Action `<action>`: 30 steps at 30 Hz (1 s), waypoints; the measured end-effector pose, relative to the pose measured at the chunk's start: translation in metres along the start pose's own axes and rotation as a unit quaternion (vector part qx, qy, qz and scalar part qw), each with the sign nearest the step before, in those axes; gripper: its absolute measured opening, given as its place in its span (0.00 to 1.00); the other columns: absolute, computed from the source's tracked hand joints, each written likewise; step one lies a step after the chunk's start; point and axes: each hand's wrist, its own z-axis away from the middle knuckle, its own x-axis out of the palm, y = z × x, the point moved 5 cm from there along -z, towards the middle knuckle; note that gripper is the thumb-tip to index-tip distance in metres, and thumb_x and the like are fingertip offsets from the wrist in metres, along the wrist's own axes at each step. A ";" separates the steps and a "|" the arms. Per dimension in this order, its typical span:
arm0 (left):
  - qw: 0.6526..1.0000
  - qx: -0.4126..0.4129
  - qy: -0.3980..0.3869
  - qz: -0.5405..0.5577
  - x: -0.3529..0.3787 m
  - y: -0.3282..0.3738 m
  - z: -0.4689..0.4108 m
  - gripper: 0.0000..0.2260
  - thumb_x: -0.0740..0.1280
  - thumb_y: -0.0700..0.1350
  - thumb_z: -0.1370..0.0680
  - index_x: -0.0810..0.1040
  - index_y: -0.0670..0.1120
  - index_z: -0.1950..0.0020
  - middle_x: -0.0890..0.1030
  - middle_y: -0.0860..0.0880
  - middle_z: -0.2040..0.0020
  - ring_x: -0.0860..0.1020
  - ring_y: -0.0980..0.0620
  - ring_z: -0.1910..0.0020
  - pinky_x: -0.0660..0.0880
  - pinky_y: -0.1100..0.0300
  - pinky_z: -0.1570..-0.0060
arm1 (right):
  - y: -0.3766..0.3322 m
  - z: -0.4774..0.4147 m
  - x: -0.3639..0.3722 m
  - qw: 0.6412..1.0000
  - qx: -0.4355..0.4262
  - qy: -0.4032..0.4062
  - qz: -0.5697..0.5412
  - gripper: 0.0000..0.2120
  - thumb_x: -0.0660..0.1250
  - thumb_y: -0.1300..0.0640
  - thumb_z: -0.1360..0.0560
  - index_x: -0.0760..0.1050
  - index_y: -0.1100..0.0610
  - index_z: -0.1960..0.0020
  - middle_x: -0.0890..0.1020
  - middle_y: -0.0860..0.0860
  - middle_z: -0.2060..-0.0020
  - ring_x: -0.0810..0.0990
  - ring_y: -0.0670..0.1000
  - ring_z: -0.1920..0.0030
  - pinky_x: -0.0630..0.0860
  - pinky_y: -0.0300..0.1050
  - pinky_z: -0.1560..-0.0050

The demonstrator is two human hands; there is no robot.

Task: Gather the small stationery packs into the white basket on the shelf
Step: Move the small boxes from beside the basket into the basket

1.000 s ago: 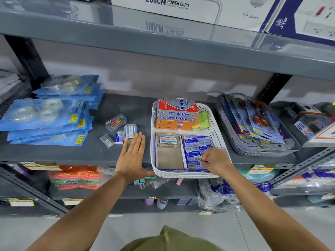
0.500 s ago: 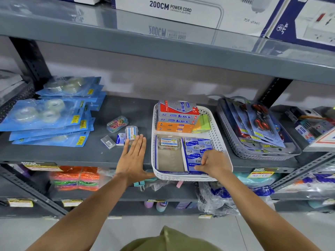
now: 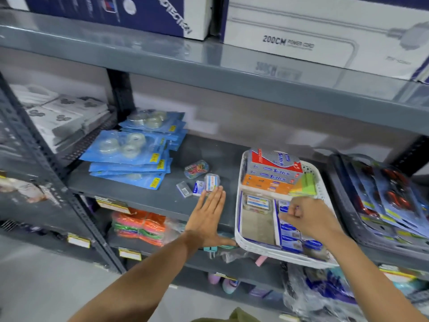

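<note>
On the shelf (image 3: 144, 201), four small packs lay loose to the left of the basket (image 3: 260, 248): a clear tub of coloured clips (image 3: 196, 168), a grey pack (image 3: 184, 189), a blue-and-white pack (image 3: 198, 188) and a clear labelled case (image 3: 212, 183). They looked light, stiff and slick, best pinched across their short sides, and the round tub seemed likely to roll. The left hand (image 3: 207, 218) lay flat and empty on the shelf, fingertips touching the case, thumb against the basket's rim. Inside the basket, the right hand (image 3: 306, 219) was curled over the blue packs (image 3: 289, 235); whether it pinched one could not be told.
</note>
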 end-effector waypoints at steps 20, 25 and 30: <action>0.987 -0.157 -0.029 -0.014 -0.002 -0.128 0.036 0.63 0.45 0.83 0.41 0.36 0.38 0.24 0.37 0.40 0.22 0.34 0.45 0.24 0.35 0.43 0.26 | -0.218 -0.107 0.102 0.904 -0.362 -0.122 0.193 0.22 0.68 0.57 0.30 0.73 0.48 0.37 0.77 0.52 0.39 0.75 0.58 0.39 0.73 0.49 0.45; 0.988 -0.152 -0.033 -0.010 0.000 -0.130 0.035 0.62 0.47 0.83 0.39 0.39 0.37 0.24 0.40 0.40 0.22 0.36 0.45 0.23 0.39 0.43 0.25 | -0.223 -0.109 0.114 0.881 -0.376 -0.106 0.267 0.24 0.67 0.62 0.29 0.72 0.46 0.36 0.76 0.48 0.38 0.71 0.55 0.37 0.68 0.52 0.42; 0.987 -0.152 -0.045 -0.027 0.000 -0.130 0.035 0.61 0.46 0.83 0.39 0.37 0.38 0.24 0.39 0.41 0.22 0.36 0.45 0.23 0.37 0.44 0.25 | -0.223 -0.111 0.119 0.891 -0.371 -0.088 0.247 0.21 0.65 0.66 0.28 0.74 0.50 0.39 0.77 0.51 0.41 0.75 0.56 0.40 0.69 0.50 0.44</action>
